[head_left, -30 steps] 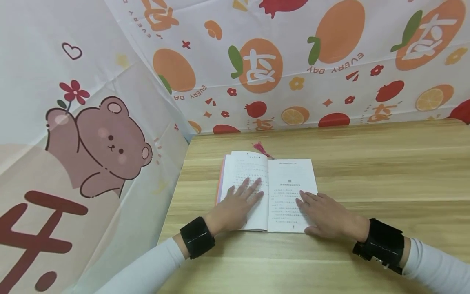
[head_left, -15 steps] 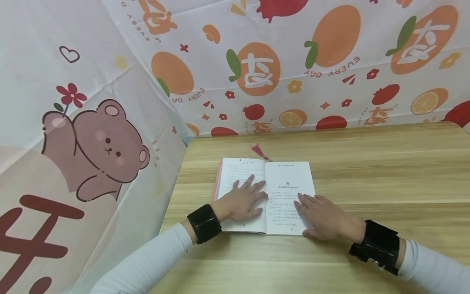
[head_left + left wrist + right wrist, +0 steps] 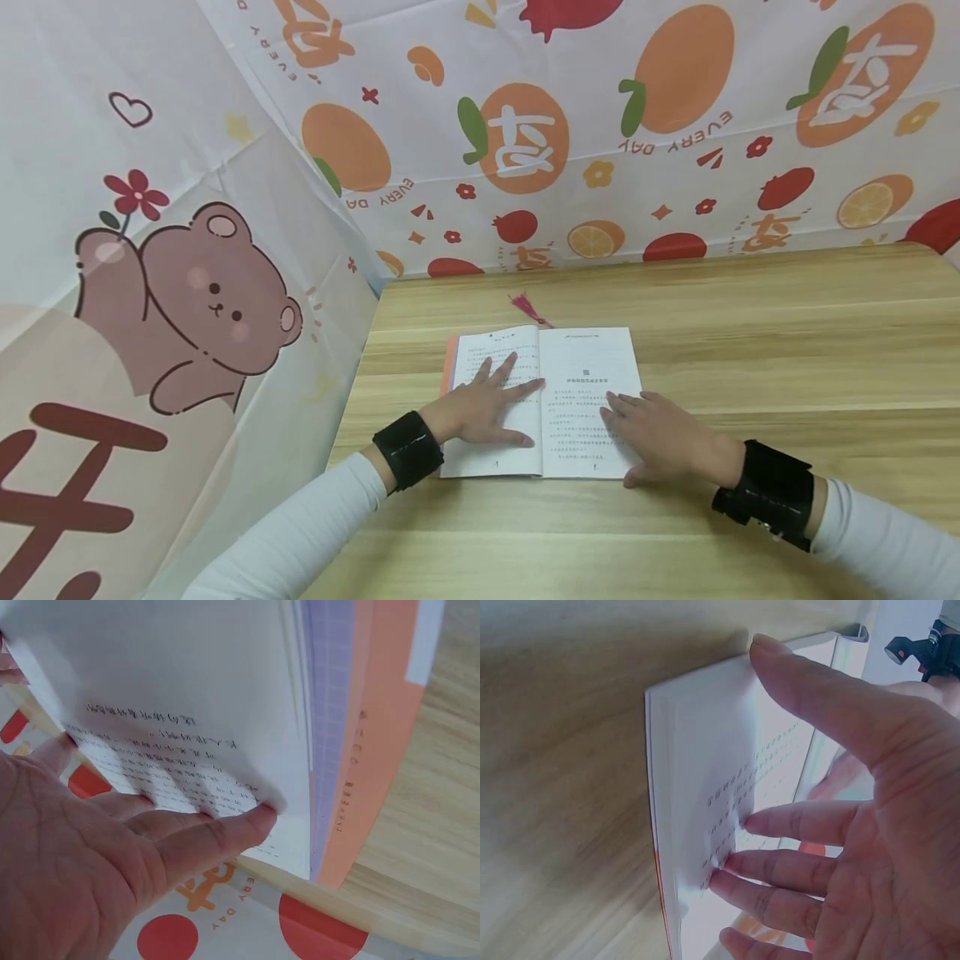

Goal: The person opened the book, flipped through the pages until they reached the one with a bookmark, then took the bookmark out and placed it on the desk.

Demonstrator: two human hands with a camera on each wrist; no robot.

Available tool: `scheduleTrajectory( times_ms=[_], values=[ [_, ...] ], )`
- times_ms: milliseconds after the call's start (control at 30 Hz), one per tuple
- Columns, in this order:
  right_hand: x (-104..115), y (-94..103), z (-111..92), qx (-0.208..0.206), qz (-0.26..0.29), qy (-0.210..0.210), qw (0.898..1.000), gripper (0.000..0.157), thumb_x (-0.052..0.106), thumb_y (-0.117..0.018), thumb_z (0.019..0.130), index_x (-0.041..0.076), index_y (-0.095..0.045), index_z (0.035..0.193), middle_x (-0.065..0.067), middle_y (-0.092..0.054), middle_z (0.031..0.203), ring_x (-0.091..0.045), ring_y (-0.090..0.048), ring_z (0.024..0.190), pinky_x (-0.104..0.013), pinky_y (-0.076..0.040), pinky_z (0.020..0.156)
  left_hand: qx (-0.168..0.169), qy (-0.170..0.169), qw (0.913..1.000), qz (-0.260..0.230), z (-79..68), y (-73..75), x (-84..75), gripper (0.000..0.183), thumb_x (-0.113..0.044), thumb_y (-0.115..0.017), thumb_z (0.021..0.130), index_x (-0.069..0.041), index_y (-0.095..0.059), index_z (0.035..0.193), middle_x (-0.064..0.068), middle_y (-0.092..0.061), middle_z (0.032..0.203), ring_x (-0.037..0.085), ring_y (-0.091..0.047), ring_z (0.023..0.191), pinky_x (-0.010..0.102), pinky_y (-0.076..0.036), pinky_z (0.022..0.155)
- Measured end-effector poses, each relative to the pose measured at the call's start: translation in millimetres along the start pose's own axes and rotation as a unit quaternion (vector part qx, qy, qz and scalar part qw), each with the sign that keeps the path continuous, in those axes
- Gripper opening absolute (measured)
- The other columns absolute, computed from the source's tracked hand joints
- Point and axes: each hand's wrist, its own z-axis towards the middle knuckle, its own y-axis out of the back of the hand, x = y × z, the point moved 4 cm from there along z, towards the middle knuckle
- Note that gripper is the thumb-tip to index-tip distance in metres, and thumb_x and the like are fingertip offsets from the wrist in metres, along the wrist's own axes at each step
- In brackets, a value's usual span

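An open book (image 3: 581, 354) lies on the wooden table, with printed text on both pages. My left hand (image 3: 480, 412) rests on the left page with its fingers spread. In the left wrist view, fingertips of the left hand (image 3: 82, 855) touch the page, and an orange cover flap (image 3: 382, 750) with a purple sheet shows past the page edge. My right hand (image 3: 660, 433) lies over the outer edge of the right page, fingers extended. In the right wrist view, the right hand's (image 3: 855, 825) fingertips touch the paper, its thumb near the lower edge.
A pink tassel (image 3: 528, 308) sticks out above the book's spine. The wooden table (image 3: 787, 350) reaches the printed fruit cloth (image 3: 675, 192) behind. A cloth with a bear (image 3: 217, 292) hangs on the left. Black bands (image 3: 408, 450) circle both wrists.
The left page, raised at its top earlier, now lies flatter, with more of the orange flap showing. My left hand slid right across it, then slightly back left. My right hand stayed on the right page.
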Motion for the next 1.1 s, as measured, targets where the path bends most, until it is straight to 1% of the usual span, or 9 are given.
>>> scheduleTrajectory(
  times_ms=[267,433,567,667,767,867,933,1033,1100],
  values=[
    [0,-0.2,0,0.012,0.005,-0.002,1.0,0.089,0.046,-0.075,0.063,-0.006,-0.043,0.128,-0.028,-0.042,0.134,-0.037,-0.037,0.12,-0.058,-0.034,0.096,0.0,-0.017,0.9998,-0.013,-0.4,-1.7,2.7,0.089,-0.078,-0.044,0.068,-0.042,-0.011,0.142,0.014,0.005,0.152,0.049,-0.004,0.128,0.069,-0.037,0.087],
    [-3,0.2,0,0.013,0.011,0.002,1.0,0.088,0.047,-0.075,0.062,-0.005,-0.045,0.127,-0.027,-0.043,0.133,-0.036,-0.038,0.12,-0.058,-0.035,0.095,-0.014,-0.021,0.9997,-0.004,-0.7,-3.3,2.6,0.087,-0.077,-0.043,0.069,-0.041,-0.012,0.142,0.013,0.007,0.153,0.046,-0.001,0.129,0.072,-0.033,0.087],
    [-9,0.0,2,0.012,0.013,0.002,1.0,0.085,0.048,-0.075,0.061,-0.001,-0.049,0.126,-0.025,-0.046,0.131,-0.033,-0.042,0.117,-0.055,-0.039,0.093,-0.041,-0.059,0.9967,0.038,-0.5,-5.2,-2.8,0.086,-0.074,-0.038,0.076,-0.029,-0.013,0.145,0.009,0.009,0.153,0.036,0.008,0.132,0.072,-0.023,0.094],
    [-10,0.7,3,0.016,0.015,0.004,1.0,0.079,0.041,-0.076,0.063,0.001,-0.051,0.125,-0.025,-0.048,0.13,-0.033,-0.044,0.115,-0.054,-0.04,0.091,-0.053,-0.093,0.9919,0.068,0.1,-8.8,-6.5,0.085,-0.07,-0.031,0.081,-0.019,-0.008,0.146,0.006,0.009,0.153,0.027,0.013,0.133,0.07,-0.017,0.099],
    [-10,3.3,2,0.02,0.014,0.007,1.0,0.068,0.027,-0.075,0.067,0.0,-0.05,0.125,-0.025,-0.047,0.131,-0.034,-0.045,0.114,-0.054,-0.04,0.092,-0.062,-0.112,0.9884,0.082,1.5,-11.7,-5.1,0.08,-0.068,-0.027,0.084,-0.021,-0.006,0.146,0.004,0.005,0.154,0.025,0.012,0.133,0.069,-0.017,0.1],
    [-11,5.2,1,0.019,0.015,0.005,1.0,0.059,0.012,-0.069,0.072,0.0,-0.049,0.126,-0.024,-0.047,0.132,-0.034,-0.043,0.117,-0.055,-0.037,0.094,-0.073,-0.141,0.9849,0.069,2.3,-10.9,-3.8,0.068,-0.063,-0.03,0.087,-0.029,-0.014,0.144,0.007,0.0,0.154,0.027,0.009,0.134,0.071,-0.017,0.098],
    [-11,5.9,0,0.011,0.011,0.008,1.0,0.054,0.006,-0.064,0.075,0.0,-0.048,0.127,-0.022,-0.047,0.133,-0.033,-0.041,0.119,-0.057,-0.035,0.096,-0.083,-0.165,0.9812,0.058,1.8,-10.6,-5.2,0.06,-0.057,-0.032,0.089,-0.031,-0.021,0.143,0.008,-0.004,0.153,0.026,0.007,0.134,0.071,-0.016,0.098],
    [-11,7.4,0,-0.018,-0.009,0.022,1.0,0.054,0.004,-0.06,0.077,-0.002,-0.045,0.129,-0.022,-0.044,0.135,-0.034,-0.035,0.123,-0.061,-0.029,0.098,-0.079,-0.186,0.9792,0.013,1.3,-10.9,-13.3,0.058,-0.047,-0.036,0.092,-0.02,-0.027,0.142,0.007,-0.01,0.153,0.02,0.004,0.135,0.071,-0.011,0.1],
    [-9,10.7,2,-0.054,-0.04,0.035,0.997,0.058,0.006,-0.059,0.078,-0.001,-0.04,0.132,-0.021,-0.04,0.139,-0.034,-0.029,0.127,-0.063,-0.024,0.101,-0.07,-0.178,0.9815,-0.01,1.3,-12.2,-20.6,0.062,-0.049,-0.035,0.091,-0.012,-0.029,0.141,0.006,-0.013,0.152,0.016,0.004,0.134,0.069,-0.007,0.102]
  ],
)
